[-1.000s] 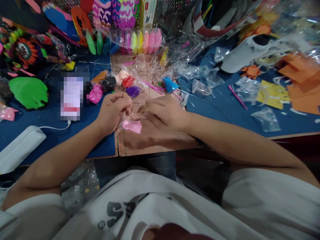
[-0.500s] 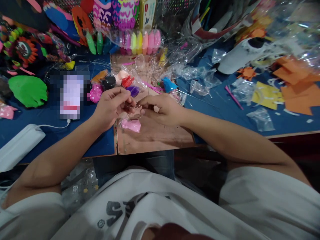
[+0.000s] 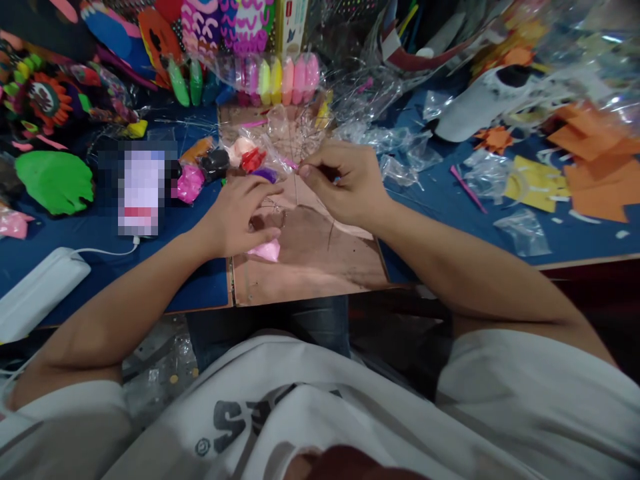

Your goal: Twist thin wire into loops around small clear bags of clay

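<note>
My left hand (image 3: 237,217) rests low over the wooden board (image 3: 310,267), its fingers spread, with thin dark wire loops showing between thumb and fingers. Just below its thumb lies a pink clay packet (image 3: 266,251). My right hand (image 3: 347,177) is raised over the board's right side, thumb and forefinger pinched together; whatever is between them is too small to make out. A thin dark line runs down below the pinch. Beyond my left hand are a red clay piece (image 3: 253,159) and a purple piece (image 3: 265,175).
A phone (image 3: 143,190) on a cable and a white power bank (image 3: 43,293) lie at the left, near a green clay slab (image 3: 54,181). Clay tubes (image 3: 275,80) stand at the back. Orange sheets (image 3: 597,187) and clear wrappers (image 3: 525,233) lie at the right.
The hands were together over the board and have moved apart. My right hand has gone up and to the right; my left hand has opened and lowered onto the board.
</note>
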A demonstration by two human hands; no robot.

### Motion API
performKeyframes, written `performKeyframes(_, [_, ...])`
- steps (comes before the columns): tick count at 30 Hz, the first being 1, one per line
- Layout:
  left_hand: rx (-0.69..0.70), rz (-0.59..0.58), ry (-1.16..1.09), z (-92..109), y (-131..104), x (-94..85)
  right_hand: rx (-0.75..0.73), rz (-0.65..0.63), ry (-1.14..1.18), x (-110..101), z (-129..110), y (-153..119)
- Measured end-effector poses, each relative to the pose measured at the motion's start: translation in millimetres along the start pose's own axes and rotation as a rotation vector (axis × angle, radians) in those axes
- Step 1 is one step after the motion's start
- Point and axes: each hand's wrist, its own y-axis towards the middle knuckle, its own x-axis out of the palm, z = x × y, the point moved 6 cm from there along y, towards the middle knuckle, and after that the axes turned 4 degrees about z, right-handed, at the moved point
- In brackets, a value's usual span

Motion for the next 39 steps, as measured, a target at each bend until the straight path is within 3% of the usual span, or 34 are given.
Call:
performKeyframes(2, [-0.036,-0.088,0.029,-6.8,-0.4,6.0,-0.008,0.018,-0.027,-0.5,2.6,0.2])
performKeyframes(4, [-0.056,-0.102,0.002,-9.5,0.2,5.1,-0.013,0.023,-0.046,-0.2,2.9,-0.6])
performKeyframes(8, [-0.107,0.012,-0.104,-8.8,2.7,-8.9,-0.018,0.022,-0.093,-1.1,2.0,-2.5])
performKeyframes(13, [0.032,0.246,-0.13,8.1,4.1,-31.3,-0.101,-0.028,-0.201,-2.4,-0.2,-1.2])
performKeyframes(20, [-0.034,0.319,-0.128,14.0,3.8,-41.0,-0.224,-0.225,-0.298,14.3,-12.5,-10.4])
performKeyframes(27, [-0.085,0.271,-0.22,13.7,4.2,-31.6,-0.258,-0.304,-0.196,29.4,-12.6,-22.3])
performKeyframes(33, [0.09,0.246,-0.119,18.3,1.4,-29.7,-0.249,-0.351,-0.29,29.0,-22.4,-21.4])
performKeyframes(39, [0.071,0.2,-0.059,14.2,2.6,-23.8,-0.27,-0.207,-0.199,14.4,-28.9,-17.1])
